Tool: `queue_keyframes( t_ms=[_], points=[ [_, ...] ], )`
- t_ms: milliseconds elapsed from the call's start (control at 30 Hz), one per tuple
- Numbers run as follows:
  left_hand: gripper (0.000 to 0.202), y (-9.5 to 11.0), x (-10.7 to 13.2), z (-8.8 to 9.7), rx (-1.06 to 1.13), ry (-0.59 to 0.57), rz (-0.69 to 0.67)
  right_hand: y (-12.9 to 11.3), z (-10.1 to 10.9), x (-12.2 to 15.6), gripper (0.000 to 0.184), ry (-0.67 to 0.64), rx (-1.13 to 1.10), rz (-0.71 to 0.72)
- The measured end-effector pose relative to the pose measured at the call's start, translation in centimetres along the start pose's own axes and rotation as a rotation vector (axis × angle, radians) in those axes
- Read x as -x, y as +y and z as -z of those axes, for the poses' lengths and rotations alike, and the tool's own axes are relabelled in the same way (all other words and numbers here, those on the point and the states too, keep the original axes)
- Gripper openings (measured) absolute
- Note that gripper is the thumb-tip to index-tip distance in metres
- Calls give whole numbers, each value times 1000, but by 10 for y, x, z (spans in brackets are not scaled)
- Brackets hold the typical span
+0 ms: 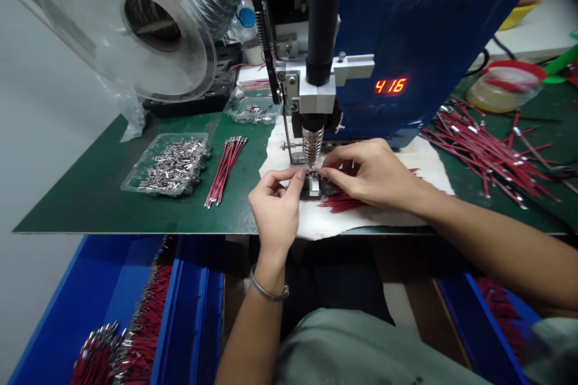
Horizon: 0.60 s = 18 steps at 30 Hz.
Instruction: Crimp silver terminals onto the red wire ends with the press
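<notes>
My left hand (277,204) pinches thumb and forefinger at the left side of a small metal fixture (314,185). What lies between those fingertips is too small to make out. From the other side my right hand (368,174) pinches close to the same spot, its held piece also hidden. Just above the fingertips is the spring-wrapped tip of a soldering head (312,144), part of a blue machine (406,30). Red wires (341,200) lie on a pale cloth (311,222) beneath my right hand.
Left of the hands are a bundle of red wires (226,171) and a plastic tray (129,183) of metal terminals. Loose red wires (492,144) spread at right, near a red-rimmed tub (506,93). A large clear reel (90,24) overhangs the left. Blue bins (194,313) flank my lap.
</notes>
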<state>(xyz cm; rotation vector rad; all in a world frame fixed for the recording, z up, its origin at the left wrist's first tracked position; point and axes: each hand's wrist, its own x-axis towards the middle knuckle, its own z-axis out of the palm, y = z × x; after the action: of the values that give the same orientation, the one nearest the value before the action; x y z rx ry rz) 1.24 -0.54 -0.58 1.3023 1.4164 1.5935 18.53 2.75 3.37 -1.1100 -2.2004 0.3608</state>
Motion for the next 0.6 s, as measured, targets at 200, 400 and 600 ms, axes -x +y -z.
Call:
queue_keyframes(
  t_ms=[200, 400, 600],
  points=[
    [17, 1, 0, -1, 20, 2, -6, 4, -1, -1, 12, -28, -15, 44],
    [19, 1, 1, 0, 52, 15, 11, 3, -1, -1, 9, -29, -34, 88],
    [20, 1, 2, 2, 28, 6, 10, 4, 3, -1, 10, -35, -26, 136]
  ],
)
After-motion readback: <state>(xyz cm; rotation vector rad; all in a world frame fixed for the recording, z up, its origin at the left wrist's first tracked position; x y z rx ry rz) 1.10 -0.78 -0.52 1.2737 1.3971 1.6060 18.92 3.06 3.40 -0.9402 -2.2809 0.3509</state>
